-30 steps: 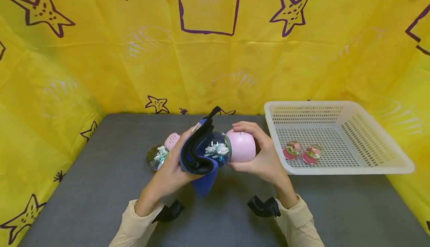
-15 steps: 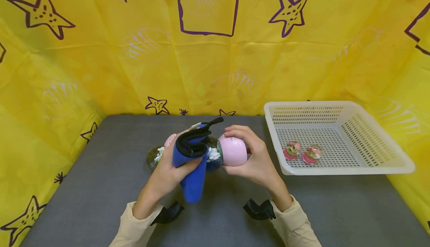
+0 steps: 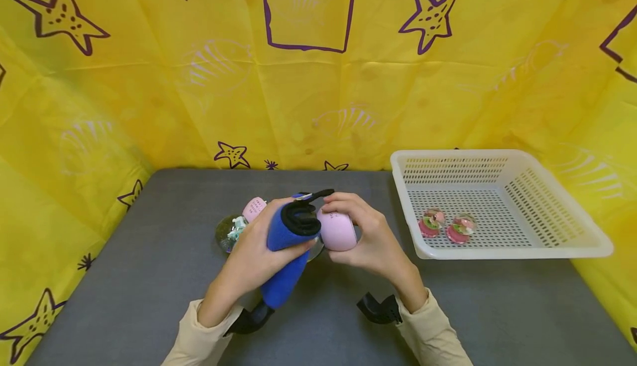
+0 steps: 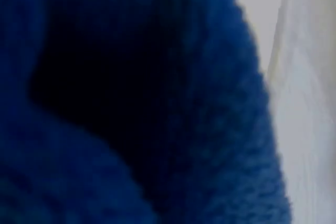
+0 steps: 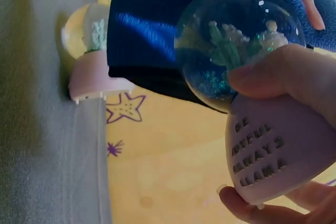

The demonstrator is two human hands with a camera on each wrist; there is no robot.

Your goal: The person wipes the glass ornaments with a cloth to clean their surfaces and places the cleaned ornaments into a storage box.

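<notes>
My right hand (image 3: 370, 239) grips a snow globe (image 3: 337, 230) by its pink base, which bears raised lettering in the right wrist view. The clear ball (image 5: 231, 19) holds green and white figures and glitter; its far side meets the cloth. In my left hand (image 3: 251, 263) is a bunched blue towel (image 3: 286, 283) with a black edge, held against the ball. Towel and fingers hide most of the ball in the head view. Dark blue pile fills most of the left wrist view. A second pink-based snow globe (image 3: 254, 208) lies on the table behind my left hand.
A white perforated plastic basket (image 3: 517, 252) stands at the right. Inside it, near its left wall, lie two small globes (image 3: 430, 223) with pink bases. Yellow cloth (image 3: 308, 95) with starfish drawings walls the grey table (image 3: 124, 277) at the back and sides.
My right hand has brought the snow globe leftward and slightly nearer, and its base has turned. The towel has shifted over the ball, covering more of it. The basket stays put.
</notes>
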